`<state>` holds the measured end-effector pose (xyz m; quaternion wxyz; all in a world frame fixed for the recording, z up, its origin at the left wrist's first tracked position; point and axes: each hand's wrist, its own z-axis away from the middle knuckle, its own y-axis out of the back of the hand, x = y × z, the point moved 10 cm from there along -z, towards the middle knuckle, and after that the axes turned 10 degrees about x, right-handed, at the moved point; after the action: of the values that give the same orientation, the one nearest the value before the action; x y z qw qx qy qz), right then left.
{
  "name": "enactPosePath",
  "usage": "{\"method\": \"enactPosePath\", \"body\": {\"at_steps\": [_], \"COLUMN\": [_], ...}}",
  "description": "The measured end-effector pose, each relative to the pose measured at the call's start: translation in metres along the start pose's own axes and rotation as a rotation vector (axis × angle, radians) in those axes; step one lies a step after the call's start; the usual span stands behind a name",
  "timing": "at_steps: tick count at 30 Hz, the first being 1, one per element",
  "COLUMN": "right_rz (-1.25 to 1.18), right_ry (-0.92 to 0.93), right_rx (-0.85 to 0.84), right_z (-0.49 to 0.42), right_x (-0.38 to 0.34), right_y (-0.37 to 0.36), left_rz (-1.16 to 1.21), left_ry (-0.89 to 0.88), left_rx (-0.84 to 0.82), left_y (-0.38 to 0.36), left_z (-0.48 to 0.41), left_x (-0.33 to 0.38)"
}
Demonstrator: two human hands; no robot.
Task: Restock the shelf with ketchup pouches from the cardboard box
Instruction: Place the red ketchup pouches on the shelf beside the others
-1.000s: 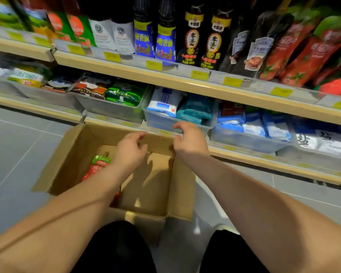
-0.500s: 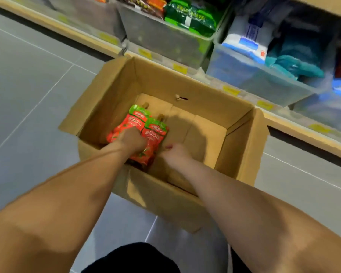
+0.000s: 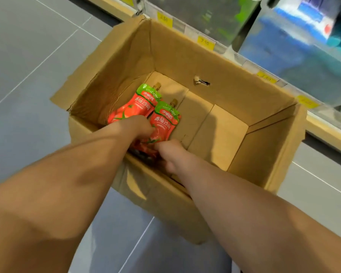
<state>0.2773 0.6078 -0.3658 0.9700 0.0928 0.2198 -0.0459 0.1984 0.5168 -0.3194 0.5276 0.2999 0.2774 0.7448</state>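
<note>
- Reach: both arms, up at the far rim of the cardboard box (image 3: 185,56) a second ago, now go down into its near left corner.
- The left hand (image 3: 135,127) has its fingers curled over two ketchup pouches (image 3: 163,121) lying side by side on the box floor.
- The right hand (image 3: 170,152) touches the right pouch's near end; its fingers' hold cannot be told.
- Pickup seems to be starting; the shelf (image 3: 327,133) stands just beyond.

Both low, close: left hand (image 3: 134,126), right hand (image 3: 172,152)
</note>
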Motion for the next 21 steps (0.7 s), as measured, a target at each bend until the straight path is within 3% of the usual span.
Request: {"method": "enactPosePath", "body": {"at_steps": [10,14,21], "right_rz": [-0.017,-0.025,-0.052], "right_ry": [0.005,0.06,0.304], "right_rx": [-0.041,0.008,0.219], "right_z": [0.015,0.039,0.107], "right_x": [-0.019,-0.038,-0.089], "right_y": [0.031,0.063,0.149], "left_rz": [0.125,0.434,0.674], "left_ry": [-0.107,-0.194,-0.361], "left_rx": [0.069,0.108,0.101], "left_y": [0.011,0.029,0.07], "left_z": [0.021,0.042,0.106], "left_x": [0.023,0.044,0.1]}}
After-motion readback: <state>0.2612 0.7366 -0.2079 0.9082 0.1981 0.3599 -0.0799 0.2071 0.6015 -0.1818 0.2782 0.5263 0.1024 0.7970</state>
